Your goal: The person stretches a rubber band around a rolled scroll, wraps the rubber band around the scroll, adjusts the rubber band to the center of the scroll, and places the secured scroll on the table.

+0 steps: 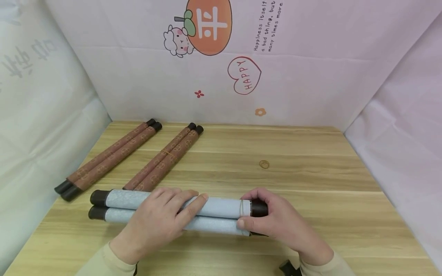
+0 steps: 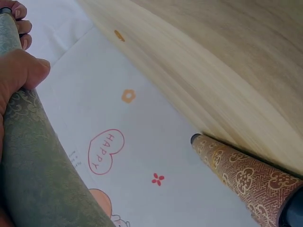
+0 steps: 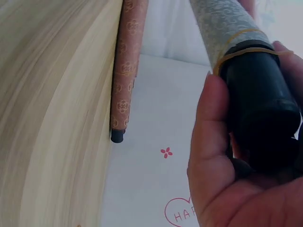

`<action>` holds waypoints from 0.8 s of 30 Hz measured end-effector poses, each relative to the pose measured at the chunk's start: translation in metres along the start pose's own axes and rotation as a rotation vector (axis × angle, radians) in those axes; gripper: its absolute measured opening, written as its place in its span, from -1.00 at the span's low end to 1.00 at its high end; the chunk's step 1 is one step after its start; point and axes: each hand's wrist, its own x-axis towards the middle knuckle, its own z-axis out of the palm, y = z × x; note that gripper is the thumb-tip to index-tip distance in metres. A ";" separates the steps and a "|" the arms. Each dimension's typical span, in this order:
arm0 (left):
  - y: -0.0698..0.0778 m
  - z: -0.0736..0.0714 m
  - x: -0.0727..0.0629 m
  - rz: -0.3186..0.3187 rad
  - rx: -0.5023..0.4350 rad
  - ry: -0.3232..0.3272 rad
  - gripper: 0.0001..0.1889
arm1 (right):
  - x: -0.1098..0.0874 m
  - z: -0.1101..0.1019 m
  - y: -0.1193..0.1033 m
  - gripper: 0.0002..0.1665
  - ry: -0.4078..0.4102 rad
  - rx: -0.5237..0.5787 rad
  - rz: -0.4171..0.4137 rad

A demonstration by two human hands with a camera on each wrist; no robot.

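A light blue patterned scroll, rolled from both ends into two parallel rolls with black end knobs, is held level above the table's near part. My left hand grips it around the middle, back of the hand upward. At the right end my right hand holds it between thumb and fingers, beside the black knobs. A thin rubber band loops round that end, close to the right fingers. In the left wrist view the left thumb lies across the roll.
Two brown patterned scrolls lie at the left: one farther left, the other with a rubber band round its middle. Another rubber band lies on the wooden table. White printed cloth walls the back and sides.
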 end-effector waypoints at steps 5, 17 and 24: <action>-0.002 0.002 -0.006 -0.038 -0.060 -0.063 -0.19 | 0.000 -0.001 0.002 -0.27 0.021 0.089 0.020; -0.005 0.006 -0.009 -0.147 -0.103 -0.045 0.04 | -0.002 0.024 0.007 -0.39 0.250 0.500 0.003; -0.002 0.007 -0.009 -0.195 -0.095 -0.050 -0.01 | -0.001 0.038 0.012 -0.48 0.326 0.575 0.020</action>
